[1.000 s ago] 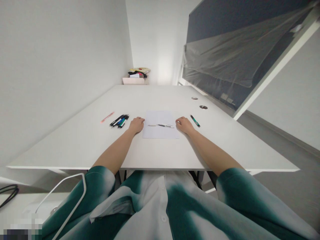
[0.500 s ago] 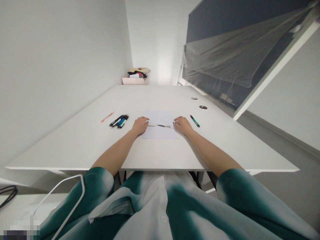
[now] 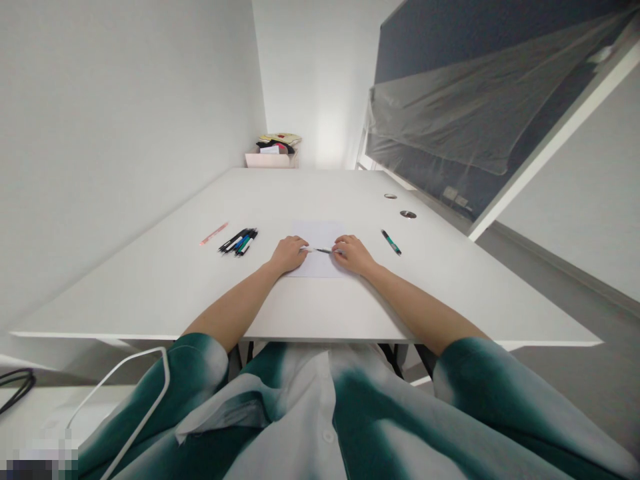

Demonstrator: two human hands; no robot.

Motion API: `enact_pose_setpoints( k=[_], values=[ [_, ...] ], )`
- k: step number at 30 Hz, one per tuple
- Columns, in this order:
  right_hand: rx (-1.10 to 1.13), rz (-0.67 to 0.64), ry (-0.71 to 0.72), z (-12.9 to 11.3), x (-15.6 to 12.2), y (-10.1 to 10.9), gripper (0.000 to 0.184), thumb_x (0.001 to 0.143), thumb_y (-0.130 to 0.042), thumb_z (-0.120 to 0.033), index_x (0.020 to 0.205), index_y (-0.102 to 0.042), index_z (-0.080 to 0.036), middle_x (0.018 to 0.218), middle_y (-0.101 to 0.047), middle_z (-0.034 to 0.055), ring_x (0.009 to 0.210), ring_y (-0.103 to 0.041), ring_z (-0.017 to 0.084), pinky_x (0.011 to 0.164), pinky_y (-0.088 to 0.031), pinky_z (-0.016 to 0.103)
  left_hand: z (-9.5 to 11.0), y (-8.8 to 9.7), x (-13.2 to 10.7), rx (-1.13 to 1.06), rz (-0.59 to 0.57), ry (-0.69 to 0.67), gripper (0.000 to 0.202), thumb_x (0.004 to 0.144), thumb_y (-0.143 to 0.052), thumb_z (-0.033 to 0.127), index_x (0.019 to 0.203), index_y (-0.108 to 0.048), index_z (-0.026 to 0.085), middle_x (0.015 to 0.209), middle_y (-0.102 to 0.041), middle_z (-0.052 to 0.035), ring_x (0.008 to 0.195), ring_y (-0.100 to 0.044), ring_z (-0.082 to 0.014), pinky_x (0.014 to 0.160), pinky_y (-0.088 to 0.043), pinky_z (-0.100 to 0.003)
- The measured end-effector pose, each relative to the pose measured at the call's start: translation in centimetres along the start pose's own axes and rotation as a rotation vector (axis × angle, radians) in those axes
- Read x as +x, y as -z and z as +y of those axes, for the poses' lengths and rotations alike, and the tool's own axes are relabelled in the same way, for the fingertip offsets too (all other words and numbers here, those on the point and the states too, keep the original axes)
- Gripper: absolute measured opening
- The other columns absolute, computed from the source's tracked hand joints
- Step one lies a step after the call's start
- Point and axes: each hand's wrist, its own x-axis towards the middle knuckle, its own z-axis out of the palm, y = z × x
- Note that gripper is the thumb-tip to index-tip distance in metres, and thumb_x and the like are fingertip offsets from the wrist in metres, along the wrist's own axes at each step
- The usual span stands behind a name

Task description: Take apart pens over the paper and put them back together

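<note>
The left hand (image 3: pixel 289 255) and right hand (image 3: pixel 354 255) lie close together, palms down, on a white desk (image 3: pixel 320 307). A slim pen (image 3: pixel 320 250), pale toward the left and dark in the middle, lies crosswise between them on a sheet of white paper (image 3: pixel 320 233). The fingertips (image 3: pixel 303 244) of both hands reach its ends, though the view cannot settle whether they grip it. The paper sits well back from the desk's near edge, with broad white tabletop on either side.

Left of the paper lie a bundle of black, blue and green pens (image 3: pixel 239 242) and, farther out, a pink marker (image 3: pixel 214 233). A green-and-black pen (image 3: pixel 391 243) lies to the right, below two round metal cable grommets (image 3: pixel 408 214). Any printing on the pens is too small to read.
</note>
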Motion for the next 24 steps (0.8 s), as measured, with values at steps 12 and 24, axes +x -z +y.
enact_pose_setpoints(
  k=[12,24],
  values=[
    [-0.004,-0.077,0.008,-0.71,0.08,0.55,0.023,0.086,-0.058,-0.024,0.096,-0.077,-0.017,0.109,-0.068,0.0135,0.105,-0.057,0.027,0.092,-0.043,0.038,0.01,0.37,-0.09,0.015,-0.006,0.002,0.027,0.088,-0.052,0.027,0.107,-0.070,0.019,0.116,-0.068,-0.0079,0.111,-0.059,-0.0250,0.099,-0.046,-0.039],
    [-0.012,-0.077,-0.008,-0.86,0.14,0.56,0.019,0.086,-0.060,-0.024,0.089,-0.077,-0.018,0.109,-0.068,0.0119,0.105,-0.057,0.027,0.090,-0.044,0.038,-0.12,0.54,-0.01,0.027,-0.025,0.016,0.022,0.085,-0.056,0.031,0.100,-0.069,0.020,0.110,-0.068,-0.0089,0.106,-0.060,-0.0267,0.095,-0.047,-0.040]
  ],
)
